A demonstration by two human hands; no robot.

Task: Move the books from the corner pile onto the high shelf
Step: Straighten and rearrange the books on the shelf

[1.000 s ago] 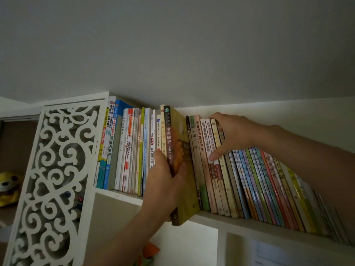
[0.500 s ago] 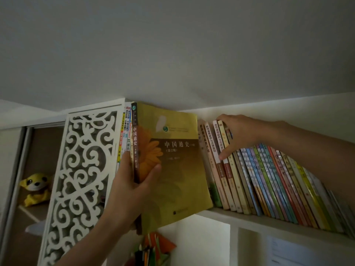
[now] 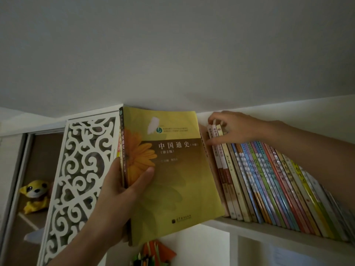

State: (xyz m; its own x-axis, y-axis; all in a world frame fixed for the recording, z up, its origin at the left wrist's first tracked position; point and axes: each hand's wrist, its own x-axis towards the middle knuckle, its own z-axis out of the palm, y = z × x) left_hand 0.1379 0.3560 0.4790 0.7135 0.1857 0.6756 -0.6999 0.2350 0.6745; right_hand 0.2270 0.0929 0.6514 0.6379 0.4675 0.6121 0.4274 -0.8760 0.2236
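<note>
Far left: a yellow plush toy (image 3: 35, 194) sat in a dim recess, apart from the work.
Fretwork panel: a white cut-out side panel (image 3: 80, 181) closed the bookcase's left end, just beside the held book.
Left hand: the left hand (image 3: 123, 196) gripped a yellow paperback (image 3: 172, 175) by its spine, thumb flat on the front cover, fingers curled behind.
Book position: it was held upright in front of the high shelf (image 3: 269, 230), cover facing the viewer, not seated in the row.
Handling: it looked thick and fairly heavy, with a smooth, bendable cover; a hold at the spine seemed the firmest.
Right hand: the right hand (image 3: 238, 129) pressed on the tops of the leaning books (image 3: 278, 185), fingers curled over their upper edges, thumb against the spines.
Room: the ceiling sat close above the book tops, so headroom seemed slight. Any slot beside the row was hidden behind the cover.
Edges: the shelf's front lip ran below the row.
</note>
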